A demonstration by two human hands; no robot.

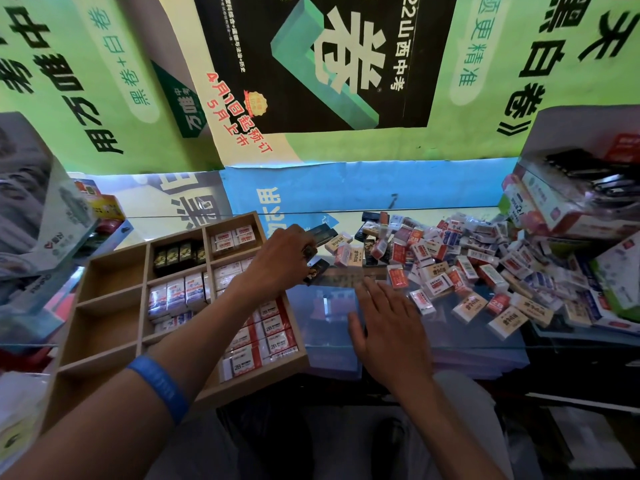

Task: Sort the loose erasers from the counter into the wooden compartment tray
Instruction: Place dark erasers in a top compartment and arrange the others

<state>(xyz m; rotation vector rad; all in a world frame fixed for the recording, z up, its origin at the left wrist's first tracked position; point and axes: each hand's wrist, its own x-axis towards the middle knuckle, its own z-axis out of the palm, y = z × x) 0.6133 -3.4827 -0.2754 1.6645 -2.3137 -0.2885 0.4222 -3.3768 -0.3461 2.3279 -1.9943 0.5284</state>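
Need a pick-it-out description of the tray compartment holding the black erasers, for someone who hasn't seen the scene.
Start at the wooden compartment tray on the counter's left side. Go to its far end, middle column: the black erasers stand there in a short row. It is the only dark-filled compartment; the cell to its left is bare wood, and its other neighbours hold white-wrapped erasers.

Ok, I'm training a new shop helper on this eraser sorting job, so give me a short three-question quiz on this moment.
1. True or false: the right hand grips an eraser.
2. Which hand holds black erasers? A) left B) right
3. Fill in: the loose eraser pile lies to the ____ of the wooden tray.

Key: 1 false, it lies open and flat on the glass counter. 2 A, the left hand, beside the tray's right edge. 3 right.
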